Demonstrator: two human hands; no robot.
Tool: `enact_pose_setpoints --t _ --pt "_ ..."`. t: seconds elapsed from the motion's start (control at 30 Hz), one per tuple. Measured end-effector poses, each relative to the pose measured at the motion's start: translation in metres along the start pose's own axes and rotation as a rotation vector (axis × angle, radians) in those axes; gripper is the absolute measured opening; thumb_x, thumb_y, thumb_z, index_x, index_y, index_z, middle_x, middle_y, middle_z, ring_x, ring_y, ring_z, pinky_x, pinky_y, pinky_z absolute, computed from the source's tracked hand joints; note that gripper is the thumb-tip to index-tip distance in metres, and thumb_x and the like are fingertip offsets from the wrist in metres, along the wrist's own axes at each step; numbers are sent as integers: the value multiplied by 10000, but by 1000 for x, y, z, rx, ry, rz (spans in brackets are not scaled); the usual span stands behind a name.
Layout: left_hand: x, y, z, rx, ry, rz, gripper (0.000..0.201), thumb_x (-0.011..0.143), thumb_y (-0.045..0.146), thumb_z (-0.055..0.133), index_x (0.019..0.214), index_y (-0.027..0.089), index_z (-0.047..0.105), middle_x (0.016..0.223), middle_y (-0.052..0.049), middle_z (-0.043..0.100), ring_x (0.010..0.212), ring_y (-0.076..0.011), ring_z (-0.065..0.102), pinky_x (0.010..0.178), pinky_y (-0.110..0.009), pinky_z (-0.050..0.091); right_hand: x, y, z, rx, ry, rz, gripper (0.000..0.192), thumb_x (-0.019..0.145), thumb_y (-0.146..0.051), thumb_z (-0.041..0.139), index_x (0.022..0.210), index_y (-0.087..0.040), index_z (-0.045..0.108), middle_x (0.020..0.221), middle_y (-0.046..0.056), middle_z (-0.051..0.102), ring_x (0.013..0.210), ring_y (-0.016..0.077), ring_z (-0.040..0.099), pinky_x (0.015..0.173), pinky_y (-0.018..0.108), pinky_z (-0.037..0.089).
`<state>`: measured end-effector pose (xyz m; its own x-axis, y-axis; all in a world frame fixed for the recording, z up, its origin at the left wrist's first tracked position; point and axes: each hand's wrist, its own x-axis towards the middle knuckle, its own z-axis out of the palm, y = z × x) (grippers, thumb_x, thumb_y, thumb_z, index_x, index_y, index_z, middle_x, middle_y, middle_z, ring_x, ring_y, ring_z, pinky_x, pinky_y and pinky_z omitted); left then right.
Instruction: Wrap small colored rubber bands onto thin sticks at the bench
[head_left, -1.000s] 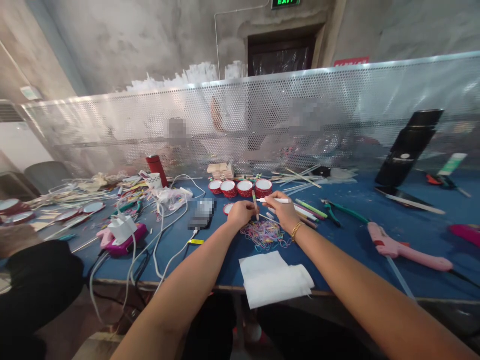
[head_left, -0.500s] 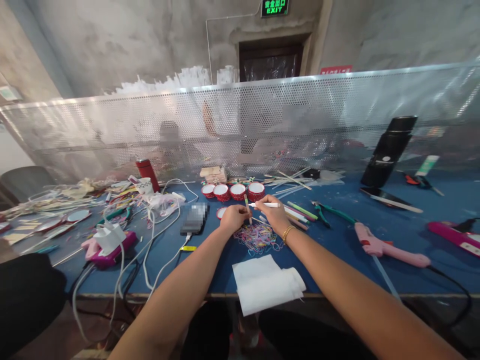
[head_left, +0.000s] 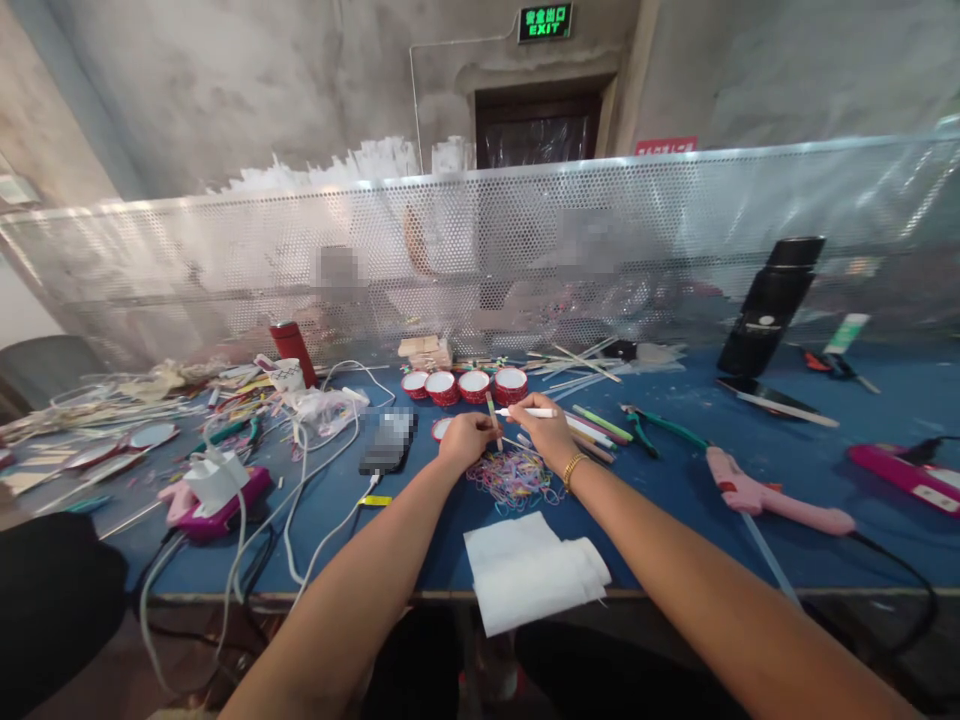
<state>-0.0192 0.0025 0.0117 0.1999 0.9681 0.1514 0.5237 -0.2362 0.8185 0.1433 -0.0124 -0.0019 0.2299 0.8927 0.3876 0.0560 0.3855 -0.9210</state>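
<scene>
My left hand is closed in a pinch on the lower part of a thin flat wooden stick, which stands nearly upright and shows green on its upper part. In my right hand a white marker pen lies level, its tip pointing left at the stick; whether they touch I cannot tell. Beneath both hands spreads a heap of thin coloured rubber bands. Beyond them stand several small red drum-like rounds with white tops. More coloured markers lie beside my right hand.
A folded white cloth hangs over the near table edge. To the right are green-handled pliers, a pink glue gun and a black bottle. Leftward lie a phone, white cables and a purple power strip. A perforated screen closes the back.
The camera view has shifted slightly. Both hands keep nearly the same place and grip, with the marker still pointing at the stick.
</scene>
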Motion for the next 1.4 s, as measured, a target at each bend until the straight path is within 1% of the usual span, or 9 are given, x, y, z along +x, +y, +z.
enact_pose_setpoints --t 0.17,0.3,0.47,0.63,0.83,1.0,1.17,1.3,1.4 --pt "0 0 1 -7 0 -10 143 761 252 759 871 192 829 744 2 736 609 -118 561 600 -230 404 2 6 -2 -26 23 5 323 708 -545 746 723 -240 641 718 35 745 677 204 653 613 302 474" --pt "3 -5 2 -30 -2 10 136 756 242 764 865 193 831 775 -3 748 624 -116 572 622 -230 421 2 7 -3 4 31 12 325 725 -552 747 728 -245 641 716 27 742 655 194 643 607 299 472" --pt "5 -8 2 -13 -7 5 151 771 273 763 881 188 823 741 6 724 584 -104 538 579 -226 386 1 3 -1 -1 -6 3 341 702 -553 767 707 -234 646 708 33 737 675 197 648 624 301 479" --pt "5 -6 2 -27 -17 -5 163 774 283 767 893 184 818 762 7 727 572 -92 513 576 -222 381 2 5 -3 25 36 63 317 699 -529 760 727 -236 642 708 22 735 631 179 612 566 281 436" --pt "7 -10 2 -11 -5 19 155 764 292 767 864 185 818 742 7 720 589 -103 528 584 -230 381 1 2 -1 -9 -12 -14 327 705 -533 764 686 -231 639 695 30 730 636 176 604 596 291 445" --pt "7 -10 2 12 -13 21 171 769 290 758 886 180 816 748 7 720 594 -104 533 579 -232 368 2 3 -2 3 23 8 324 710 -537 753 697 -232 644 701 29 737 643 177 617 597 284 449" --pt "5 -6 2 32 -8 5 175 776 289 749 895 177 812 719 11 709 579 -106 528 557 -234 347 2 4 -2 -38 -14 -37 354 719 -571 747 686 -235 638 695 30 731 628 178 601 587 288 439" --pt "5 -5 1 35 2 28 145 779 265 747 878 181 813 759 2 735 622 -116 568 586 -234 373 3 4 -3 -35 4 -13 340 715 -557 745 680 -237 636 699 31 733 608 171 580 572 287 423" --pt "5 -4 1 39 6 36 145 778 256 750 883 183 817 789 -4 752 656 -123 593 611 -233 393 3 3 -3 1 12 -1 317 712 -532 749 692 -238 632 698 27 734 620 175 596 590 292 434"
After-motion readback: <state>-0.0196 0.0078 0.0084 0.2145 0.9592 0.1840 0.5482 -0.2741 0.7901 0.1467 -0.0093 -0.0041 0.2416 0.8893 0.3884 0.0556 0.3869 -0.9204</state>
